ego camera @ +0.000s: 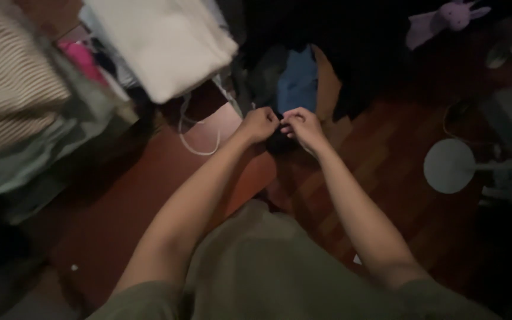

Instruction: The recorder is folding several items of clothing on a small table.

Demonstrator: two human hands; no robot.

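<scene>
- An olive shirt [280, 272] is filling the bottom of the view, nearest the camera, with both bare forearms stretching away from it.
- The left hand [260, 124] and the right hand [304, 127] are meeting knuckle to knuckle above the floor, fingertips touching.
- Both hands are curling closed, pinching a small dark item [280, 139] between them; it is hanging just under the fingers, too dim to tell what it is.
- How much of the item each hand is gripping is not showing in this light.
- A blue cloth [298, 83] is lying in a dark pile just beyond the hands, beside a brown piece.
- A white cord [200, 148] is looping on the red-brown wood floor [386, 154], left of the hands and near them.
- A white folded fabric [164, 41] is sitting at the upper left, well above the cord.
- A striped beige cloth [7, 89] is blurring at the far left edge, with pale green fabric [42, 154] under it and something pink [81, 56] between it and the white fabric.
- A round white fan base [449, 166] is resting on the floor at the right, well apart from the hands.
- A purple plush toy [442, 21] is lying at the top right, in the dark.
</scene>
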